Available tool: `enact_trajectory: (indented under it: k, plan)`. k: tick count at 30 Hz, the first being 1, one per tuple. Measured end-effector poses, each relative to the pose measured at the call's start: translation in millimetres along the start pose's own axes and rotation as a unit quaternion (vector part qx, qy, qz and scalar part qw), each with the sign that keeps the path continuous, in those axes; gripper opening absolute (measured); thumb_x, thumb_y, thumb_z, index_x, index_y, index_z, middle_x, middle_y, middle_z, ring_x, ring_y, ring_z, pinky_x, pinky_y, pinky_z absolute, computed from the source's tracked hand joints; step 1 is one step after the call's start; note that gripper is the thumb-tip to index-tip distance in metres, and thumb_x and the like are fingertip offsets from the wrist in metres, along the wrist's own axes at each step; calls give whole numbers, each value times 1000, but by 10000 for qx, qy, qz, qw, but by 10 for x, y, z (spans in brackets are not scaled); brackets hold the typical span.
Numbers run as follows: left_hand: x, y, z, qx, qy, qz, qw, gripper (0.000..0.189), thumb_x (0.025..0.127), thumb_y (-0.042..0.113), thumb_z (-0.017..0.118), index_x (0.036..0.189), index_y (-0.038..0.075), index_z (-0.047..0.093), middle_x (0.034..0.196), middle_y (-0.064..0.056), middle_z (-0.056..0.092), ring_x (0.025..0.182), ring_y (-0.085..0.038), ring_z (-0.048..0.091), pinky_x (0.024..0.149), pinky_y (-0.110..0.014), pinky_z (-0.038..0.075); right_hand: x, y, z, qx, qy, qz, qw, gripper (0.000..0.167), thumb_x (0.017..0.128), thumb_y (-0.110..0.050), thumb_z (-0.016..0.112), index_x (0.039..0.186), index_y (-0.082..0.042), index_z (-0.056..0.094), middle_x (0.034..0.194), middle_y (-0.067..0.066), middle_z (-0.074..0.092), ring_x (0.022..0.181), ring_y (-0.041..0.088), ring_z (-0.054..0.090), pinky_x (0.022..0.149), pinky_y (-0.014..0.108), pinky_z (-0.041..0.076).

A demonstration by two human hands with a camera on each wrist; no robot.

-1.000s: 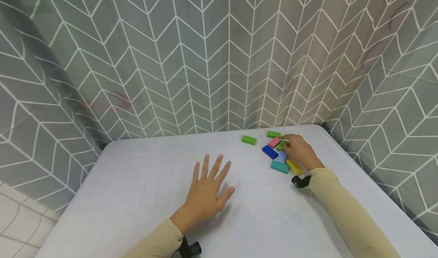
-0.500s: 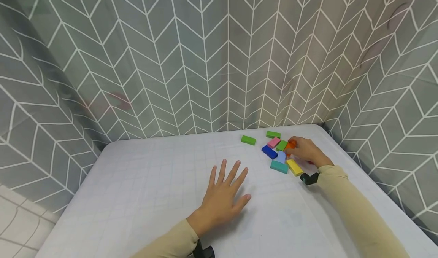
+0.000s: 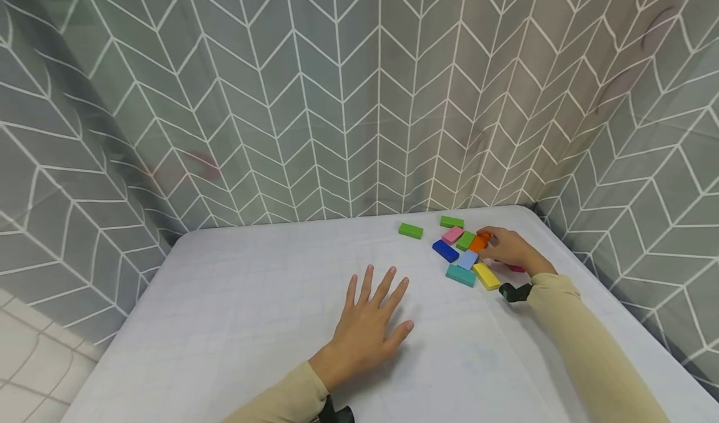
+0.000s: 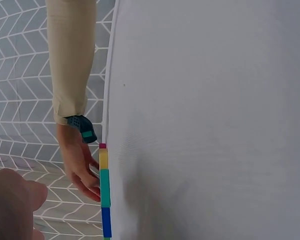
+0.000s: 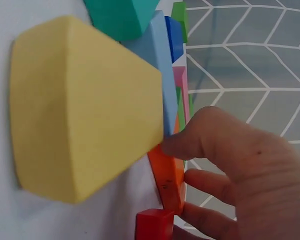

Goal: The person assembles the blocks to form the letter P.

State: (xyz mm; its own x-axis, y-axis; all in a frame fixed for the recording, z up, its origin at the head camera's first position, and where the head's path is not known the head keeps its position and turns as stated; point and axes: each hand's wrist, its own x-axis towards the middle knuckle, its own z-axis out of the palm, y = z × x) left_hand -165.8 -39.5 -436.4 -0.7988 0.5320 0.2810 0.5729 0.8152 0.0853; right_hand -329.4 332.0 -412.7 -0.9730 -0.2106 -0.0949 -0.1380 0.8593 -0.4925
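My right hand (image 3: 510,248) pinches an orange block (image 3: 479,243) at the right edge of a group of coloured blocks. In the right wrist view, the thumb is at one end of the orange block (image 5: 167,175) and the fingertips are along its far side. Beside it lie a green block (image 3: 465,241), a light blue block (image 3: 468,260) and a yellow block (image 3: 486,276). A red block (image 5: 155,224) shows near the fingers, mostly covered by the hand in the head view. My left hand (image 3: 362,332), fingers spread, is palm down over the white table, away from the blocks.
Teal (image 3: 460,276), dark blue (image 3: 445,251) and pink (image 3: 452,235) blocks adjoin the group. Two more green blocks lie toward the back edge, one apart on the left (image 3: 410,231). A grey patterned curtain (image 3: 359,98) stands behind the white table (image 3: 236,298).
My right hand has left the green block and shifted right to the orange one. My left hand has slid to the right, fingers still spread.
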Motion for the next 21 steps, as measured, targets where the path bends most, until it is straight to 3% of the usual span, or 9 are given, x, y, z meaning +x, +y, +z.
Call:
enact_trajectory:
  k: [3,7,10,13,16,21]
  plan:
    - [-15,1,8,-10,-2,-38,10000,71,107,63,31,168,26,23,173,-4,12,156,-40,-6,121,-66,2,3,24,36,18,71,40,10000,75,91,-34,78,147,4,47,143,36,49,128,54,45,107,72,37]
    - [-47,-7,14,-68,-12,-72,10000,71,107,61,34,168,25,24,173,-5,14,156,-40,-5,121,-67,5,15,51,90,6,272,81,9996,75,92,-38,79,144,7,49,132,32,55,116,48,51,102,67,44]
    - [-74,-28,-20,-208,-7,-97,9997,71,107,59,38,168,25,24,173,-5,14,156,-40,-5,121,-67,3,18,53,96,-153,551,65,9983,75,91,-41,79,139,10,51,123,29,60,104,43,55,94,60,51]
    - [-112,-92,-82,-334,33,-167,9993,72,107,58,40,168,24,22,173,-4,11,156,-39,-6,121,-66,1,-4,-2,59,-289,889,1,9956,76,90,-42,80,137,11,52,121,30,61,103,43,54,90,60,52]
    - [-176,-204,-164,-495,150,-261,9983,72,107,57,41,168,23,22,173,-3,11,156,-38,-6,121,-65,0,-46,-160,12,-311,1091,-152,9934,74,89,-42,80,137,9,53,125,31,59,109,46,51,93,65,49]
    - [-350,-461,-297,-753,500,-349,9953,74,107,53,49,167,19,24,172,-6,16,156,-37,-3,122,-65,5,-146,-635,83,-289,1135,-670,9909,68,89,-34,82,139,4,57,130,28,58,120,47,50,98,68,47]
